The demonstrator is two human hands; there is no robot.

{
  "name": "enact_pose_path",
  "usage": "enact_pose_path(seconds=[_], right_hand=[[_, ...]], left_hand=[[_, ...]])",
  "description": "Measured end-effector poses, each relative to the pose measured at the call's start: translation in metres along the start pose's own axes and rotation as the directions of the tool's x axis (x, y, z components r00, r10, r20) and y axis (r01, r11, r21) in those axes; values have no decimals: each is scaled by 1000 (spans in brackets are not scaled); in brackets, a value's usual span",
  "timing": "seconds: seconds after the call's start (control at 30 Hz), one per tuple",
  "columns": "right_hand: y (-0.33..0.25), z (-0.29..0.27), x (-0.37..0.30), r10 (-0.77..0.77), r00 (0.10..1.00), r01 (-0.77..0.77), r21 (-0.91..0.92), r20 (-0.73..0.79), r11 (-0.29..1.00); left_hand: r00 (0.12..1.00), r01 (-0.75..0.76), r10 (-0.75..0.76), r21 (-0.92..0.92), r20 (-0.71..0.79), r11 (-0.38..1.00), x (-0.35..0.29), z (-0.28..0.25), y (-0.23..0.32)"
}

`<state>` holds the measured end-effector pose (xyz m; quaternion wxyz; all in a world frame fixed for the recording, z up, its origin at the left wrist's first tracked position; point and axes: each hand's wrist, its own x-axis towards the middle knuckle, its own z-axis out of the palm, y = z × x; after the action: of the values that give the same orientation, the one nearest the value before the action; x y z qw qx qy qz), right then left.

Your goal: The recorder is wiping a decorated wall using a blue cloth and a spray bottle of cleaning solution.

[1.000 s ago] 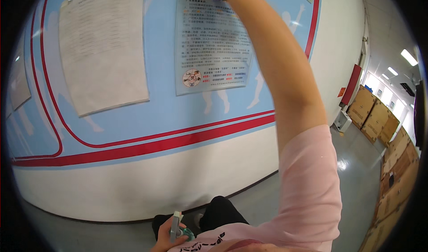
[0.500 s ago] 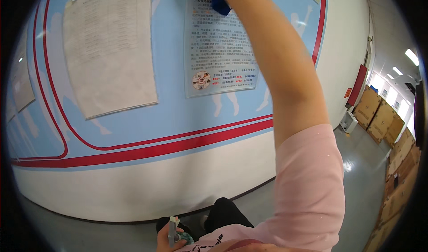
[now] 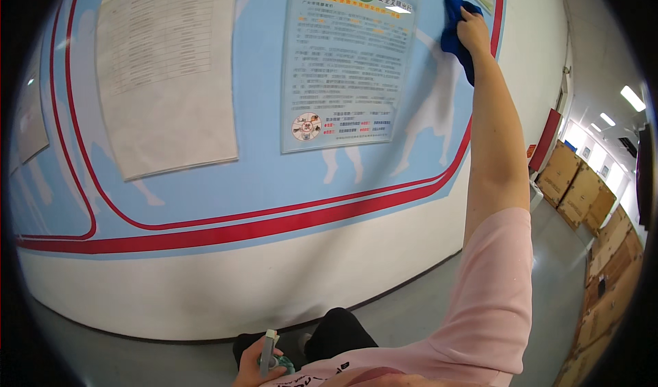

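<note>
My right hand [image 3: 473,32] presses a dark blue cloth [image 3: 454,36] against the light blue wall display [image 3: 384,175], near its upper right corner. The cloth hangs below my fingers, beside the red border. To the left of it is a printed notice [image 3: 346,79] under a clear cover. Low down, near my body, my left hand [image 3: 253,365] is closed around what looks like a spray bottle with a grey head [image 3: 268,351] and a greenish body. Part of the bottle is hidden by my fingers.
A large paper sheet [image 3: 168,79] is fixed to the display further left. Brown cartons [image 3: 582,188] stand along the grey floor [image 3: 548,264] at the right. A red box-like fixture [image 3: 546,140] is on the wall beyond the display.
My right hand has moved from above the notice, at the top of the view, rightward to the display's upper right, taking the blue cloth along. My left hand keeps hold of the bottle.
</note>
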<state>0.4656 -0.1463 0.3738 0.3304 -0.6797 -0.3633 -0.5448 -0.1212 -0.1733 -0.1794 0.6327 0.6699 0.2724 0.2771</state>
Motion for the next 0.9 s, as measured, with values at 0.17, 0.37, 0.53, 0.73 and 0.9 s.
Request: enact_pose_path(seconds=[0.17, 0.37, 0.53, 0.73, 0.9], right_hand=[[-92, -18, -6, -351, 907, 395, 184, -232, 900], [-223, -52, -22, -518, 826, 563, 368, -222, 740], [-302, -54, -25, -629, 662, 749, 339, -407, 569], [-319, -58, -23, -584, 748, 663, 401, -315, 633], [-263, -55, -1, -512, 792, 604, 305, -332, 737]], left_hand=[[994, 108, -108, -58, 2, 992, -1, -1, -3], [1000, 22, -22, -3, 7, 1000, -6, -7, -14], [979, 202, -200, -90, 32, 975, -13, -12, -2], [999, 36, -35, 17, -39, 999, -19, -10, -6], [994, 16, -11, 48, -107, 999, -22, -6, -2]])
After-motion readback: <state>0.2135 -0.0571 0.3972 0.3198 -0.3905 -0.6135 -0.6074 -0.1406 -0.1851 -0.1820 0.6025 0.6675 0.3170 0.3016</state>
